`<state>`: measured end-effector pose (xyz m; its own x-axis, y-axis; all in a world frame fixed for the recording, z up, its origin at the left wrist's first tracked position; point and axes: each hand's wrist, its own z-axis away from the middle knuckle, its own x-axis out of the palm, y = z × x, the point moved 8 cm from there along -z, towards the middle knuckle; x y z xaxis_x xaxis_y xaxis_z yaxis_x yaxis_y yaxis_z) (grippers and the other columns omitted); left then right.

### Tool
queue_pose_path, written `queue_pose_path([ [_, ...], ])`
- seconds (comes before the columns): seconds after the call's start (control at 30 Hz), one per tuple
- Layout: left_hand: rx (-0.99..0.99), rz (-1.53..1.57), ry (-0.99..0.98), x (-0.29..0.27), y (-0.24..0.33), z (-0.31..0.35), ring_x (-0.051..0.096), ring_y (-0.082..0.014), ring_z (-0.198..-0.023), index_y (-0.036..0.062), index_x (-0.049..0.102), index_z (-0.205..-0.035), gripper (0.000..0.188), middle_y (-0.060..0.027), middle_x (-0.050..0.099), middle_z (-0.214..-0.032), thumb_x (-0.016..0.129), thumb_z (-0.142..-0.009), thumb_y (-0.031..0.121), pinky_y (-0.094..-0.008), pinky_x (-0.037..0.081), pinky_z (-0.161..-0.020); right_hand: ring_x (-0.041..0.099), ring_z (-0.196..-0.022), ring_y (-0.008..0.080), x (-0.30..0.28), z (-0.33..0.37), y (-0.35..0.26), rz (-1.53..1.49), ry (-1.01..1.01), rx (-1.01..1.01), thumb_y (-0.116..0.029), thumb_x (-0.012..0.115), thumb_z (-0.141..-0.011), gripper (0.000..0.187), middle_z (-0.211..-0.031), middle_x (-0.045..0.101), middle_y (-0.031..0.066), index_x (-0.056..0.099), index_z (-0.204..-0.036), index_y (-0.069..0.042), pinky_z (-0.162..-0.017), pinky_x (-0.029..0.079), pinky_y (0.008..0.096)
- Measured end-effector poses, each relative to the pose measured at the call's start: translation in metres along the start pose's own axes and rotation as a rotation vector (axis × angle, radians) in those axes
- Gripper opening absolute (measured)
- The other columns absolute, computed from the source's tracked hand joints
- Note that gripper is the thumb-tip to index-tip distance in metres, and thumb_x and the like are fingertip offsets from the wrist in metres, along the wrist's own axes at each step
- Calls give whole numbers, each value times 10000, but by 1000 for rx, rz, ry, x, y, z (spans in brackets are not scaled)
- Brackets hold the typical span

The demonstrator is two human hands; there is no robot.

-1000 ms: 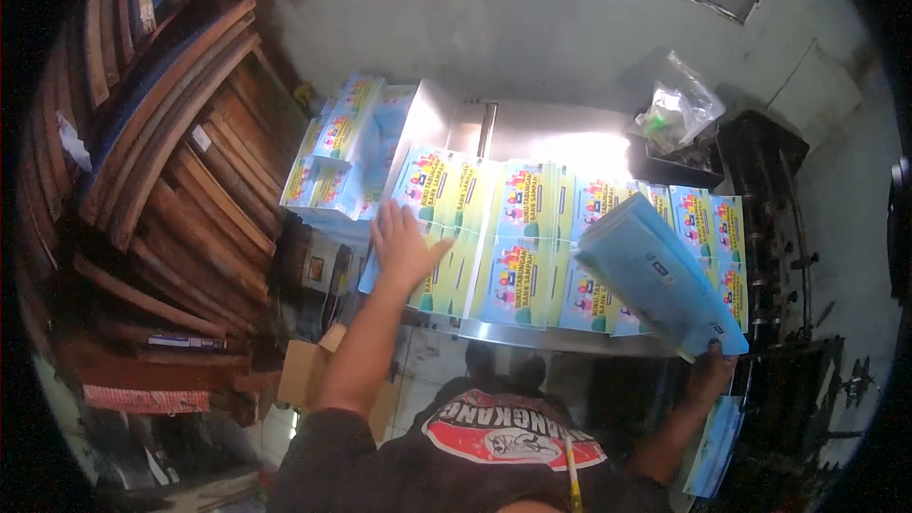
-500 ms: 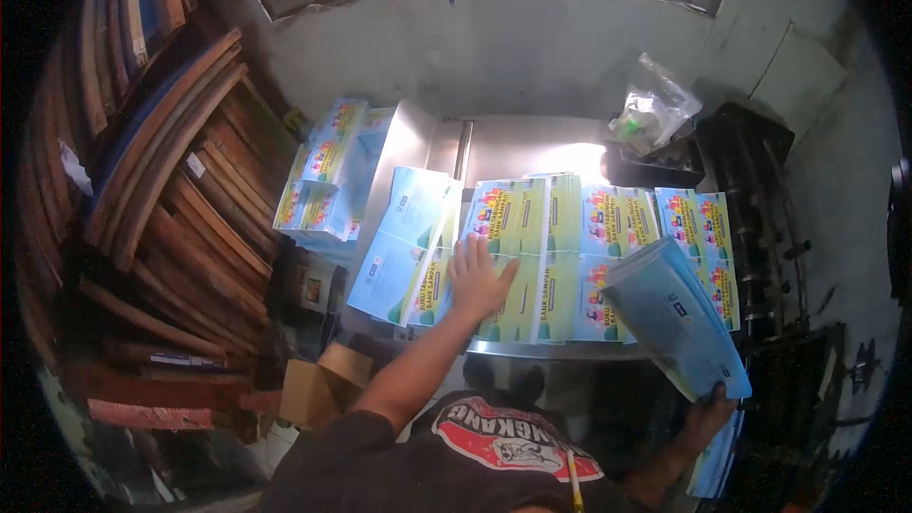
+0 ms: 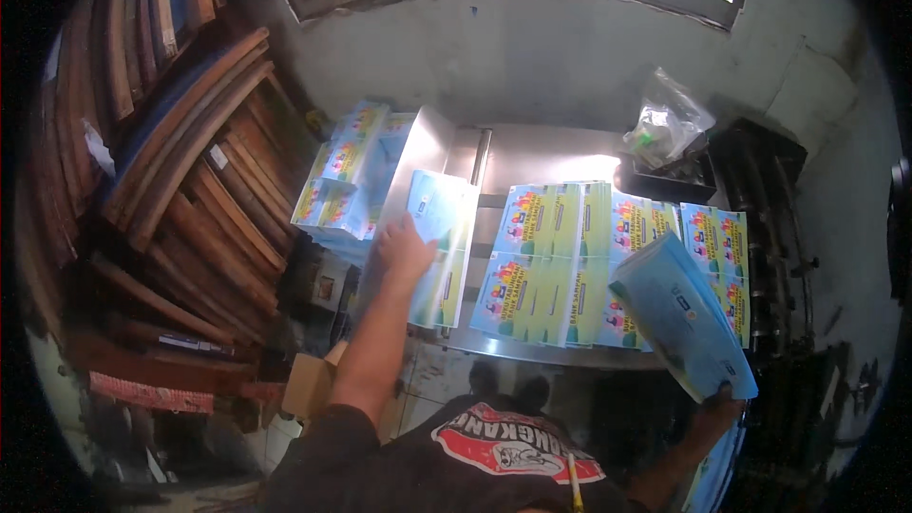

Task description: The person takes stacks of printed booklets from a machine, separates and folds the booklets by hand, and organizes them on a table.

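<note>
My left hand (image 3: 404,252) rests on the left group of printed covers (image 3: 445,209), blue on top with green beneath, its thumb held apart from the fingers. Close to the table's right front corner, my right hand (image 3: 719,408) grips a thick batch of blue covers (image 3: 679,309) by its lower end. That batch slants over the rightmost printed covers (image 3: 717,237). Between the hands lie overlapping rows of blue and green covers (image 3: 532,266) with colourful drawings, fanned out across the metal table (image 3: 489,138).
Piled covers (image 3: 347,161) stand left of an upright metal plate (image 3: 423,138). Wooden boards (image 3: 209,199) crowd the left side. A clear plastic bag (image 3: 670,123) sits on a dark box at the back right, near dark machinery (image 3: 760,171). A cardboard box (image 3: 306,385) lies below.
My left hand has moved left from the middle rows onto the left covers. A gap of metal now shows between those covers and the middle rows. My right hand still holds its batch.
</note>
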<state>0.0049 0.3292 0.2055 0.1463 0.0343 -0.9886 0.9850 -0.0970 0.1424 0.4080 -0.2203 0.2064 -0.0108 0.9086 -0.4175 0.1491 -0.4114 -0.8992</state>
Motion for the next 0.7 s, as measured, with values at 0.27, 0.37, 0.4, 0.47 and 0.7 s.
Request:
queue_pose_path([
  [0.27, -159, 50, -193, 18, -10, -18, 359, -406, -1287, 22, 312, -1415, 1139, -252, 386, -1368, 825, -558, 568, -505, 327, -1052, 563, -1088, 357, 19, -16, 21, -181, -81, 84, -137, 489, -927, 380, -1186, 574, 246, 489, -1233, 87, -940, 422, 439],
  [0.37, -212, 37, -267, 19, -4, -22, 320, -415, -1326, 0, 313, -1407, 1171, -264, 355, -1410, 825, -541, 599, -512, 302, -1074, 560, -1086, 359, 26, -24, 50, -395, -121, 120, -181, 572, -866, 453, -1192, 570, 213, 489, -1235, 68, -945, 444, 447],
  [0.4, -208, 36, -265, 21, 0, -22, 320, -415, -1326, 0, 313, -1407, 1171, -264, 355, -1410, 825, -541, 599, -512, 302, -1074, 562, -1077, 366, 29, -27, 57, -656, -161, 113, -229, 656, -807, 539, -1191, 572, 179, 489, -1236, 51, -943, 470, 457],
  [0.47, -296, -45, -355, 33, 0, -18, 304, -398, -1357, -38, 303, -1395, 1211, -274, 322, -1440, 801, -537, 657, -487, 313, -1081, 561, -1072, 345, 31, -14, 31, -540, -118, 145, -183, 594, -858, 456, -1176, 572, 197, 493, -1228, 64, -945, 445, 444],
  [0.7, -288, 472, -364, 70, 8, -24, 657, -308, -960, -162, 394, -1275, 1115, -233, 637, -1102, 969, -453, 324, -448, 545, -775, 567, -1022, 323, 7, 0, 41, -82, -65, 137, -183, 566, -895, 411, -1139, 572, 221, 507, -1213, 71, -912, 431, 424],
])
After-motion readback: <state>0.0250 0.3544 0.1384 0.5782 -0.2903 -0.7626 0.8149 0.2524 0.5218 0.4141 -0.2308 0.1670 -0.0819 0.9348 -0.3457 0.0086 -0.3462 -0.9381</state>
